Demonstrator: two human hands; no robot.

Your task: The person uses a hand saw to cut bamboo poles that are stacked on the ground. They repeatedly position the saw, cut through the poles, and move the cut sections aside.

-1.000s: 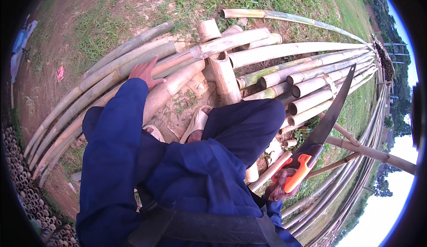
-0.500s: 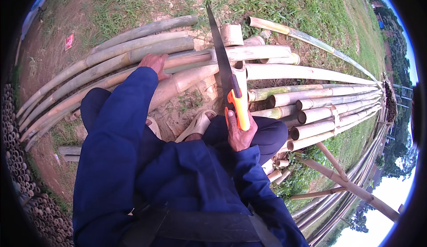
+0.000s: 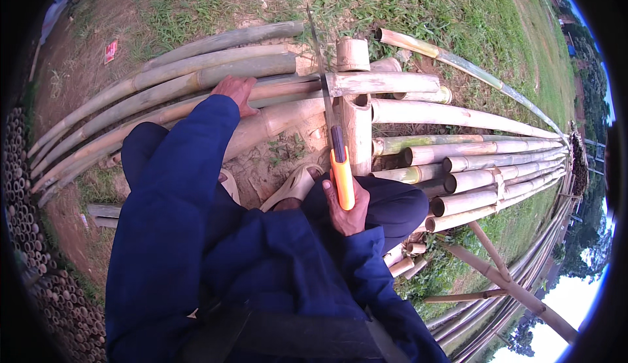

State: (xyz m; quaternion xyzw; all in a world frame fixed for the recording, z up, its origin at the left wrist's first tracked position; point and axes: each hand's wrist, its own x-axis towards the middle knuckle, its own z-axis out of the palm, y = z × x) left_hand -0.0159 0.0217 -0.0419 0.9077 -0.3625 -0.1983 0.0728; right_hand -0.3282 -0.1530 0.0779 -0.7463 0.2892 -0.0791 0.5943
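Observation:
My right hand (image 3: 350, 214) is closed around the orange handle of a hand saw (image 3: 342, 176). The saw's long dark blade points away from me and crosses a bamboo pole (image 3: 288, 89), where a paler length of bamboo (image 3: 389, 84) continues on the right. Whether the teeth have cut through there, I cannot tell. My left hand (image 3: 237, 93) is wrapped over the pole, left of the blade. Beneath the crossing, a short bamboo piece (image 3: 358, 140) with an open end supports or stands under the pole. My legs are bent on either side of the work.
Several long bamboo poles (image 3: 242, 69) lie on the left, and more poles (image 3: 484, 180) are stacked on the right. A short bamboo section (image 3: 353, 54) stands beyond the blade. Many cut tubes (image 3: 72, 317) are piled at lower left. A bamboo frame (image 3: 517, 288) stands at right.
The saw handle has come nearer to my body, and the blade has turned from its broad side to nearly edge-on. My left hand stays on the pole. The view has shifted slightly.

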